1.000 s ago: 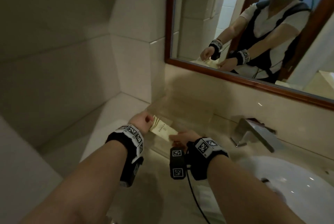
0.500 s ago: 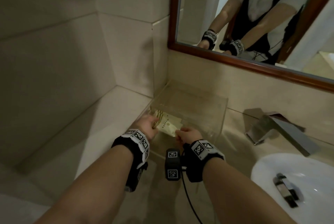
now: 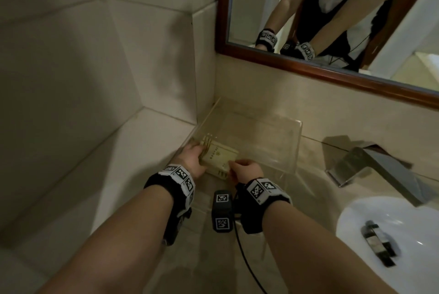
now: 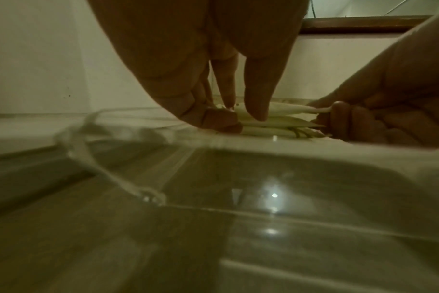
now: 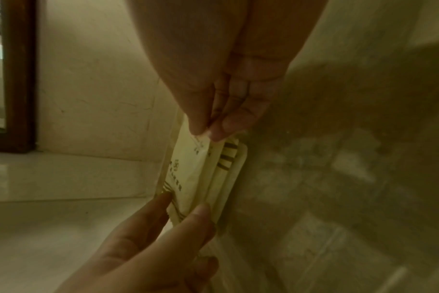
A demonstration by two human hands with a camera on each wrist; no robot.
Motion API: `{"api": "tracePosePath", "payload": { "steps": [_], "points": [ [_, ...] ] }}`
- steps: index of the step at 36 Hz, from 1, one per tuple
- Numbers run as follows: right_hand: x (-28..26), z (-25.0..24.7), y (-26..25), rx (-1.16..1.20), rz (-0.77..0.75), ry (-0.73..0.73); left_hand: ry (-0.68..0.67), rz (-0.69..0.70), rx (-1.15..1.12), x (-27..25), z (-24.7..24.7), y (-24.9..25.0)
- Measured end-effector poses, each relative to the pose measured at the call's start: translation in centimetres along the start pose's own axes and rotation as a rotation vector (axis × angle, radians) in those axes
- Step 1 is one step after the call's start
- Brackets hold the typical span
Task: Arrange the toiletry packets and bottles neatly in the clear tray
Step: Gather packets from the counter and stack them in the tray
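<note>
Change: since half a second ago we have lowered the packets (image 3: 219, 159) deeper into the tray (image 3: 294, 149); they now sit at its near left corner, and our view has tipped further down.
Left hand: our left hand (image 3: 192, 157) grips the left end of the stack, thumb on one face and fingers (image 5: 163, 204) on the other; the wrist reaches in over the tray's left wall.
Packets: a small stack of flat cream sachets with dark stripes at the ends and a line of small print; from the left wrist we count about three layers (image 4: 276, 119); whether they rest flat on the tray floor we cannot tell.
Right hand: our right hand (image 3: 245, 170) pinches the right end of the top packet between thumb and forefinger (image 5: 226, 123), the other fingers curled beneath.
Tray: clear, rectangular, on the counter (image 3: 213, 258) in the corner below the mirror (image 3: 332, 8).
Right side: tap (image 3: 370, 170), then sink (image 3: 370, 234).
</note>
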State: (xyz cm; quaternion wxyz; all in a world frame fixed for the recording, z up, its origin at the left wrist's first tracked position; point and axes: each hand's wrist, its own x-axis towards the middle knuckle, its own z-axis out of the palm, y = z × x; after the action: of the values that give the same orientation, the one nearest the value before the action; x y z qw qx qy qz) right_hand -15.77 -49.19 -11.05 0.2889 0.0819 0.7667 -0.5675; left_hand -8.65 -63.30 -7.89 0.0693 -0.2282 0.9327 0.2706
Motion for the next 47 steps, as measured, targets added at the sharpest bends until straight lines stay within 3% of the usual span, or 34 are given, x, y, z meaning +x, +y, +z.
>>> {"api": "tracePosePath", "payload": {
  "steps": [14,27,37,47],
  "points": [
    [0.3,0.7,0.0,-0.05,0.065,-0.052,0.012,-0.068,0.056,-0.4,-0.2,0.3],
    [-0.7,-0.8,0.0,-0.177,0.017,-0.059,0.011,-0.09,0.08,-1.3,-0.6,1.7],
    [-4.2,-6.2,-1.3,-0.096,0.042,-0.153,0.024,0.021,0.059,-3.7,-1.4,8.2],
    [-8.2,-16.1,-2.5,-0.147,-0.006,-0.11,-0.048,0.18,-0.016,-7.5,0.7,18.1]
  ]
}}
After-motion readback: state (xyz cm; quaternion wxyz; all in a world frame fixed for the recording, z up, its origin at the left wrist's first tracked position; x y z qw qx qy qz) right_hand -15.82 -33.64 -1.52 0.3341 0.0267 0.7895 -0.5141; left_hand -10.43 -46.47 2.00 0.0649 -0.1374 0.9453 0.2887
